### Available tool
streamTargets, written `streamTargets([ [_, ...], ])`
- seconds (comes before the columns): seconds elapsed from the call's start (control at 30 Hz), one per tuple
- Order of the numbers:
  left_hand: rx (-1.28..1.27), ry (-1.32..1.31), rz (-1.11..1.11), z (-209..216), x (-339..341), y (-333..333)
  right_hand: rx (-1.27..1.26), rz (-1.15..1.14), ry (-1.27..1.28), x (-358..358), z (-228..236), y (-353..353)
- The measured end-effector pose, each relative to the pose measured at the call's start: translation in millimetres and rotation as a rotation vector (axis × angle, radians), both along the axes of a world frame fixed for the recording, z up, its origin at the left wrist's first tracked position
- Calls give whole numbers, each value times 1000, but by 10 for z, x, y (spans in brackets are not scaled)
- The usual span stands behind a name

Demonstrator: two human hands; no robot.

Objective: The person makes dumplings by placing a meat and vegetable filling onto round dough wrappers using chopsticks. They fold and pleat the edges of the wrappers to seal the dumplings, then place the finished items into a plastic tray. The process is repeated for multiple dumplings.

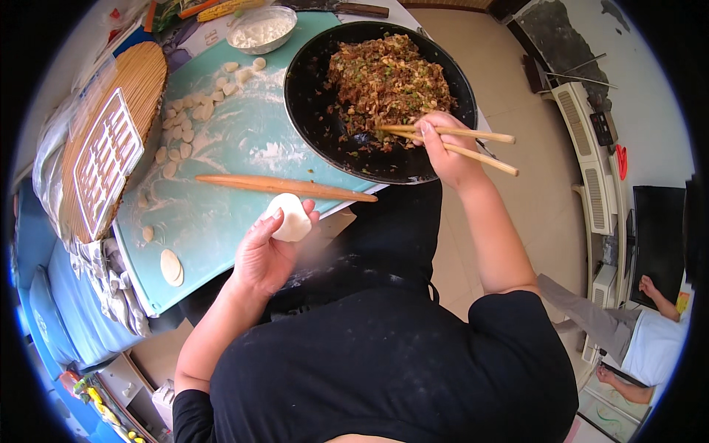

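My left hand (266, 255) holds a round white dumpling wrapper (292, 218) in front of the table's near edge. In my right hand (446, 151) is a pair of wooden chopsticks (473, 134), their tips down in the brown minced filling (391, 81). That filling is heaped in a large black pan (310, 111). A tapered wooden rolling pin (284, 186) lies across the floury turquoise mat (244, 151), just beyond the wrapper. Several small dough pieces (177, 125) are scattered on the mat's left half. Flattened wrappers (171, 267) lie at its near left corner.
A metal bowl of flour (261, 31) stands at the back of the mat. At the left edge is a round straw tray (129, 77) bearing a white rack. A blue sofa (74, 295) sits to the left. Another person (650, 340) is at the far right.
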State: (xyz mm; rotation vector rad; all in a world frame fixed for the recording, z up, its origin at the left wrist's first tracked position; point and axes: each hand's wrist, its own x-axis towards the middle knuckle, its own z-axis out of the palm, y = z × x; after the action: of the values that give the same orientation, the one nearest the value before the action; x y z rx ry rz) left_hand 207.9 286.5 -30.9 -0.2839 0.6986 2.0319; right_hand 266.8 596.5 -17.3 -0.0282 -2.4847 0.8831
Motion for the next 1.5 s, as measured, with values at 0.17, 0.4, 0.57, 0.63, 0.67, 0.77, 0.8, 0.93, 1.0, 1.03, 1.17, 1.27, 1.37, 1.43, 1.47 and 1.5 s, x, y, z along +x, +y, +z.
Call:
streamTargets([
  [0.17,-49,-13,32,20,3,15,-329,-80,110,178,19,55],
  [0.4,-37,-3,-29,-16,-14,52,-468,-129,26,303,6,30],
  [0.57,-47,-41,-45,-20,-7,88,-467,-88,8,313,-96,25],
  [0.63,-32,-23,-54,-51,-11,90,-515,-94,-6,332,-80,-13],
  [0.67,-24,-14,-58,-63,-13,92,-588,-130,-5,338,-59,1],
  [0.77,-43,-13,-68,-63,-22,117,-653,-128,31,280,-31,8],
  [0.8,-51,-26,-70,-53,-21,129,-649,-103,81,236,-88,-13],
  [0.93,-66,-41,-78,-38,-18,134,-384,63,-15,179,-97,-16],
  [1.0,-69,-32,-76,-46,-21,117,-496,25,-23,264,2,52],
  [1.03,-71,-29,-73,-58,-28,108,-550,5,-29,315,59,99],
  [1.17,-96,-19,-80,-59,-31,127,-616,-78,63,330,83,160],
  [1.27,-54,-1,-114,-18,-30,193,-566,-87,-3,358,-101,220],
  [1.37,-34,-4,-120,-22,-35,227,-644,-155,-47,430,-115,181],
  [1.43,-34,-5,-129,-41,-37,252,-661,-203,-87,478,-38,124],
  [1.47,-34,-6,-134,-55,-35,266,-684,-188,-92,499,-45,86],
  [1.5,-34,-3,-135,-64,-35,289,-672,-172,-76,495,-45,37],
])
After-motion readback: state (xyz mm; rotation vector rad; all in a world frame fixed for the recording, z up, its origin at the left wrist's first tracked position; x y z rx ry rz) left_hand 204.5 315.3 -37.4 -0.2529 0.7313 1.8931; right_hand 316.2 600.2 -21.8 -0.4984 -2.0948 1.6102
